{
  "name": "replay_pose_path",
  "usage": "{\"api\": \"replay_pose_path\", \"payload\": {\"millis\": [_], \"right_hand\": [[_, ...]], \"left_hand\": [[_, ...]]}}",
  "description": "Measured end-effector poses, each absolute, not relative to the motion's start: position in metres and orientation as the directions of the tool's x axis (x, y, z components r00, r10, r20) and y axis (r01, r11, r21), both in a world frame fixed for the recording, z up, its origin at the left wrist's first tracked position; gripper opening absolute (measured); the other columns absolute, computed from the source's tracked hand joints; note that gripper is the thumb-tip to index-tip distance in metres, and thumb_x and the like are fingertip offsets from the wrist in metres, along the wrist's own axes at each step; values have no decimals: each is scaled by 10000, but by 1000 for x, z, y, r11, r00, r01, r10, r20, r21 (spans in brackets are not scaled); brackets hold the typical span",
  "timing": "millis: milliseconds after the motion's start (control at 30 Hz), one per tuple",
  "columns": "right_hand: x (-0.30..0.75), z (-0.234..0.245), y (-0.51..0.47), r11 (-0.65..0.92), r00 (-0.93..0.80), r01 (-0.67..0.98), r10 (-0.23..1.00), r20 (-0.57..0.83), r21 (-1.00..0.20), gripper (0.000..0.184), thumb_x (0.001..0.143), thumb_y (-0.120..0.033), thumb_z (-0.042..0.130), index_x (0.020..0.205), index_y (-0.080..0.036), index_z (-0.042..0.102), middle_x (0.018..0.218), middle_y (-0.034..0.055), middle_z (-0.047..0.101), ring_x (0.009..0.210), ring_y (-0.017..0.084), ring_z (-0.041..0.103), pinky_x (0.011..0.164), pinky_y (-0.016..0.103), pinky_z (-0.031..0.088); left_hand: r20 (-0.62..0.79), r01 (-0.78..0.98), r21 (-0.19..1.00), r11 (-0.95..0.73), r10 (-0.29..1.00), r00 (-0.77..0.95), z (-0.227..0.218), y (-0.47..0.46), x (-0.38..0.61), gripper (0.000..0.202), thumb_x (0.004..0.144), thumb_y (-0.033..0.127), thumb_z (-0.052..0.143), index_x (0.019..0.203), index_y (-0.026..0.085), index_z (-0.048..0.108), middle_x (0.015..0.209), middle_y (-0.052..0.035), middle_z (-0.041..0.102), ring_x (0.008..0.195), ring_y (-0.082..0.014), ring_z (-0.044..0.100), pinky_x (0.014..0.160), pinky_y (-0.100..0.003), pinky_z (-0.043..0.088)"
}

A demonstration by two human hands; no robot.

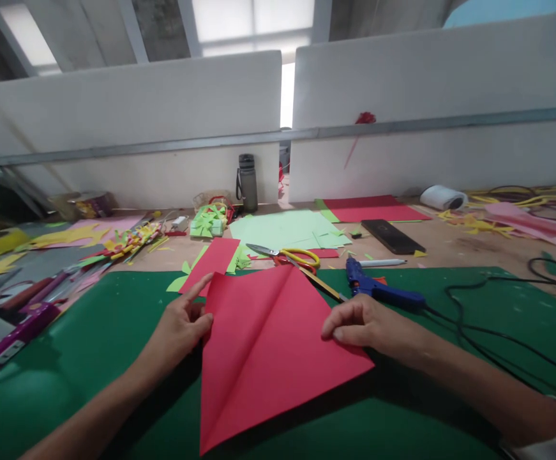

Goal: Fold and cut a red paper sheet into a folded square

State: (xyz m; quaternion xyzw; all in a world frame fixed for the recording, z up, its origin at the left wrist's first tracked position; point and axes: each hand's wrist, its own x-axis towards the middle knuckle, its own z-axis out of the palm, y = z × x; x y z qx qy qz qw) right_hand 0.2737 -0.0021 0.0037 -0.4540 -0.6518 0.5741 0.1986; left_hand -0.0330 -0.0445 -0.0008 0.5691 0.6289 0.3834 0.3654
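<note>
While the red paper (301, 348) lies mid-frame, its crease (251, 358) running upper centre to lower left, we see left hand (182, 326) and right hand (361, 326) pressing opposite edges, gripping nothing, equally near.

A: Identify the site type.

B: Paper-craft workstation, workshop class. A green cutting mat (90, 345) covers the bench from 4 to 8 o'clock. A folded red sheet (268, 345) lies on it at 6 o'clock.

A: List the tooling.

B: Scissors (285, 254) at 12 o'clock. Glue gun (378, 289) with trailing cord at 1 o'clock.

A: Stock and waste?

B: Light green sheets (287, 229) at 12 o'clock, beyond the scissors. Yellow offcuts (469, 223) at 2 o'clock. Mixed coloured strips (129, 243) at 10 o'clock.

A: Enclosure?

B: White partition panels (129, 108) close off the bench from 10 to 2 o'clock, as between neighbouring work desks.
</note>
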Motion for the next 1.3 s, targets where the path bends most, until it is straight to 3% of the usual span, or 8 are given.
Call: {"api": "replay_pose_path", "payload": {"millis": [100, 200, 367, 533, 700, 800, 1067, 1300], "right_hand": [[283, 2, -5, -120, -580, 408, 732, -358, -905, 182, 622, -248, 618, 728, -145, 724, 468, -43, 496, 401, 65, 405, 423, 200, 330], [286, 1, -9, -135, -585, 480, 687, -431, -867, 212, 666, -254, 580, 792, -147, 713, 482, -54, 492, 362, 55, 416, 379, 176, 325], [283, 0, -12, -153, -556, 528, 681, -477, -835, 197, 678, -252, 569, 797, -151, 690, 470, -59, 487, 349, 57, 442, 350, 159, 319], [284, -1, -11, -125, -566, 538, 679, -467, -834, 214, 665, -255, 550, 789, -146, 687, 453, -61, 485, 335, 53, 424, 351, 158, 315], [291, 2, -3, -93, -589, 545, 665, -459, -833, 243, 642, -253, 547, 788, -129, 696, 445, -62, 476, 346, 62, 421, 364, 170, 318], [295, 3, 4, -92, -586, 502, 695, -416, -860, 229, 633, -237, 564, 771, -108, 694, 431, -70, 446, 351, 54, 380, 369, 173, 281], [298, -1, 10, -164, -504, 399, 783, -366, -902, 182, 636, -240, 608, 751, -115, 672, 433, -87, 409, 386, 42, 302, 386, 176, 235], [298, -5, 11, -287, -432, 259, 820, -376, -922, 248, 603, -330, 644, 774, -151, 626, 499, -51, 515, 380, 63, 423, 376, 189, 314]], "left_hand": [[23, 701, 712, -33, 999, 25, -6, -45, -37, 565, 750, 218, 487, 1311, 153, 475, 527, 73, 416, 456, -98, 357, 476, -199, 257], [26, 942, 317, -109, 994, 106, -6, -47, -35, 371, 821, 229, 467, 1156, 202, 625, 585, -10, 541, 510, -158, 480, 494, -239, 266], [164, 940, -127, -317, 928, 335, 2, -52, -9, 335, 882, 181, 437, 1184, 184, 582, 952, -144, 646, 876, -305, 584, 672, -360, 431], [52, 655, 155, -740, 668, 742, -1, -55, 28, 308, 910, 223, 450, 1193, 148, 545, 1250, -146, 561, 1139, -281, 510, 978, -404, 398], [-156, 629, 281, -725, 612, 776, 6, -60, 35, 563, 941, 410, 399, 1442, 184, 276, 1517, -140, 212, 1377, -373, 184, 1057, -588, 263], [-213, 663, 273, -697, 628, 749, 18, -66, 34, 577, 931, 447, 411, 1434, 187, 296, 1505, -148, 244, 1361, -374, 233, 1032, -583, 312], [-129, 513, 287, -809, 499, 857, -3, -73, 12, 819, 798, 686, 471, 1431, 192, 305, 1474, -221, 261, 1303, -486, 268, 939, -656, 356], [216, 490, 126, -862, 506, 835, -52, -84, -19, 776, 872, 452, 515, 1484, 241, 86, 1474, -126, 317, 1301, -349, 373, 1007, -478, 390]]}}
